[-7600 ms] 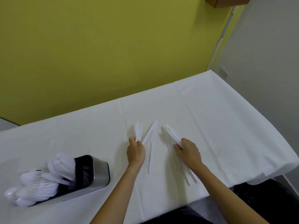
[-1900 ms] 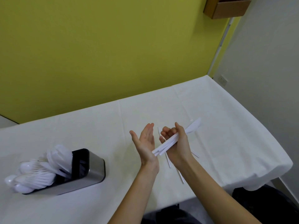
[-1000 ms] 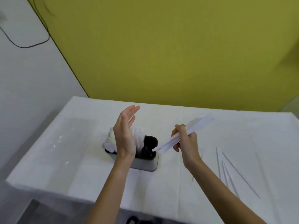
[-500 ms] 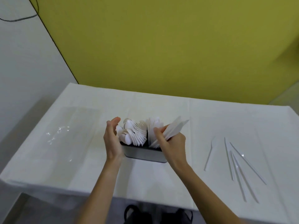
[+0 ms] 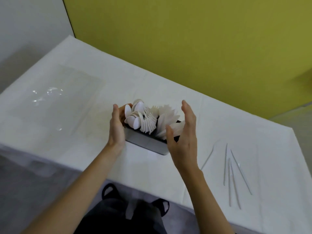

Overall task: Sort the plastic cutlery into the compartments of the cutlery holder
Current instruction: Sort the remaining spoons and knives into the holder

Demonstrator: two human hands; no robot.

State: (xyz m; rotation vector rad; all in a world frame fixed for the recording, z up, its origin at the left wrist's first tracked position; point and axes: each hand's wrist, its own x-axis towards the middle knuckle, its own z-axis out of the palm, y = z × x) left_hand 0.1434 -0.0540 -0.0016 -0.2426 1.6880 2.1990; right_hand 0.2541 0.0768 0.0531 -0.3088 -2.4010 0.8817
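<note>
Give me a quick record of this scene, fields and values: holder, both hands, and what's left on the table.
Holder: grey metal cutlery holder, upright on white tablecloth
Contents: white plastic spoons left, forks middle, knives right
Left hand: grips holder's left end
Right hand: open beside right end, holds nothing
Unsorted: thin white plastic pieces lying right of holder

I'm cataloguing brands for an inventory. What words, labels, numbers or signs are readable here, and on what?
None: no text, label, number or sign shows on the cutlery holder, the white cutlery in it, the loose cutlery pieces, the tablecloth or the yellow wall.
</note>
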